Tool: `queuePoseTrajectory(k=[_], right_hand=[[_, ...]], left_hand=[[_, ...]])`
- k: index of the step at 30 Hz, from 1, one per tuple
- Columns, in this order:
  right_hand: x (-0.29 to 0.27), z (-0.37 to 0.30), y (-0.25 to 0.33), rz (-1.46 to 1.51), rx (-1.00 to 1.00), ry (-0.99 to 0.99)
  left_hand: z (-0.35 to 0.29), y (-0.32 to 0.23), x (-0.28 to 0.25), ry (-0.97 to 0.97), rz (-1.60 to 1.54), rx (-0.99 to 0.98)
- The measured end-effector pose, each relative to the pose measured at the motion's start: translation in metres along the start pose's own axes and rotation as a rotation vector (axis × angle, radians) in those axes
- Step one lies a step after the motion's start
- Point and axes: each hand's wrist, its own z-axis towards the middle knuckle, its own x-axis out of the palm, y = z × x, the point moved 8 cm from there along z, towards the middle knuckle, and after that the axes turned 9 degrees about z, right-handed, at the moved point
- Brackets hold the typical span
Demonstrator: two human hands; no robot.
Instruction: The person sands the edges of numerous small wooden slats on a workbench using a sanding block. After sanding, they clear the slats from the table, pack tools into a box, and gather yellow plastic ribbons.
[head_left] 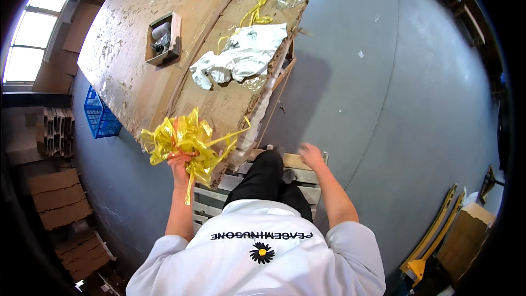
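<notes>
My left hand [179, 165] is closed around a crumpled bundle of shiny yellow plastic ribbon [192, 134], held at the near end of the cardboard-covered table [123, 27]. Loose ends hang down past my wrist and stick out to the right, and some orange-red strands show among the yellow. My right hand [311, 156] is out to the right of my knees, near the end of a slatted wooden seat or pallet [309, 193]. Its fingers are blurred, and I see nothing in them. A crumpled white cloth or plastic [244, 52] lies on the table's right side.
An open box [174, 38] with a grey roll stands on the table. More yellow ribbon [257, 8] lies at the far right corner. A blue crate [100, 115] is on the floor at left, near stacked cardboard [59, 197]. Yellow pallet-jack forks [433, 235] are at lower right.
</notes>
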Motion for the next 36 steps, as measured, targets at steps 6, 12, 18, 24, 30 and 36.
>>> queuePoseTrajectory(k=[6,12,18,24,30,36], right_hand=[[-0.176,-0.103,-0.215,-0.967,0.204,0.051],[-0.311,-0.128,-0.232,-0.823,0.497,0.002],[-0.41,0.055,-0.094,0.256,0.413,-0.37],[-0.496,0.263,-0.013,0.024,0.033,-0.08],[-0.644,0.41,0.008,-0.518,-0.068,0.197],[-0.752,0.525,0.079,-0.139,0.332,0.022]], left_hand=[[0.097,0.012,0.156,0.203,0.013,0.185],[0.185,0.095,0.364,0.225,-0.195,-0.133],[0.221,0.111,0.48,0.195,-0.106,-0.145],[0.313,0.134,0.478,-0.227,0.75,0.273],[0.326,0.174,0.491,-0.623,1.419,-0.173],[0.33,0.183,0.507,-0.677,1.571,-0.362]])
